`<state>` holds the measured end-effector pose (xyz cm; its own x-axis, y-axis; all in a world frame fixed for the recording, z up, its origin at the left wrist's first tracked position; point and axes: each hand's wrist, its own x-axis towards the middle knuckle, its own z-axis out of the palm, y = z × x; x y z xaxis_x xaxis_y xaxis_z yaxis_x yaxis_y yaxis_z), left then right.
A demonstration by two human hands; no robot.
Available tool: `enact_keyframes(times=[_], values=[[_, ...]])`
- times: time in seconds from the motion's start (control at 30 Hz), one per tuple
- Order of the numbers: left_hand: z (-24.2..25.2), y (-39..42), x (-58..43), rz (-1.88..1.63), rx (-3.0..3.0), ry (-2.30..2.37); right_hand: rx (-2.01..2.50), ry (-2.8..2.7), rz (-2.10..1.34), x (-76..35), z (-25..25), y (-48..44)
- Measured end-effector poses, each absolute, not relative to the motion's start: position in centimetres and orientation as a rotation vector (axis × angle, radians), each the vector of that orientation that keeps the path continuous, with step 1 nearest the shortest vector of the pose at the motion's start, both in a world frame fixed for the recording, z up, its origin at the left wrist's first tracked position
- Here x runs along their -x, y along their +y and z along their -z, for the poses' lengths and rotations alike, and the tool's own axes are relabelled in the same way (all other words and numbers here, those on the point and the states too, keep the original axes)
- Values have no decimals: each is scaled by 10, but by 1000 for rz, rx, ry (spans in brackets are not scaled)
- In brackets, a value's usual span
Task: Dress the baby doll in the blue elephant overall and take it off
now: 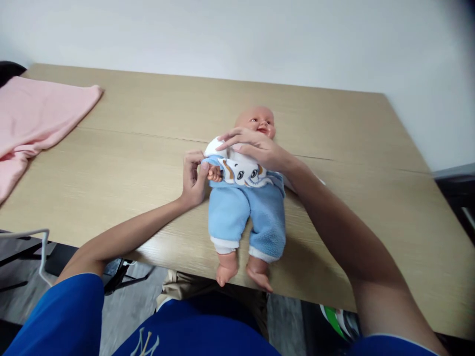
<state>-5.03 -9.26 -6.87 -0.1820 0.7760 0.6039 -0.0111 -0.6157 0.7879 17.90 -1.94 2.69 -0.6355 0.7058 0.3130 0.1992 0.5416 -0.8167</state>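
A baby doll [261,118] lies on its back on the wooden table, head away from me, bare feet at the near edge. It wears light blue trousers [229,210] with white cuffs and a white and blue top [245,173] with an animal's face on the front. My left hand [195,179] is closed on the blue sleeve [212,160] beside the doll's small fist. Over the doll's upper chest lies my right hand [258,147], fingers stretched toward the white shoulder of the same sleeve. It hides part of the doll's neck and chest.
At the table's left end lies a pink cloth [44,113], partly out of view. The table [148,109] stands against a pale wall. Below its near edge are dark metal legs and a green and white item [334,319].
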Motion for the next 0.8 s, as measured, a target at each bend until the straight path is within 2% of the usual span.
enact_keyframes(times=[0.27, 0.6, 0.8], values=[[67, -73, 57, -1518, -1240, 1019, 1013, -2129, -841, -175, -24, -60], [64, -48, 70, -1358, -1302, 989, 984, -1637, -1389, -184, 2, -46], [70, -10, 65, -1201, -1238, 940, 931, -1586, -1458, -185, 13, -36]])
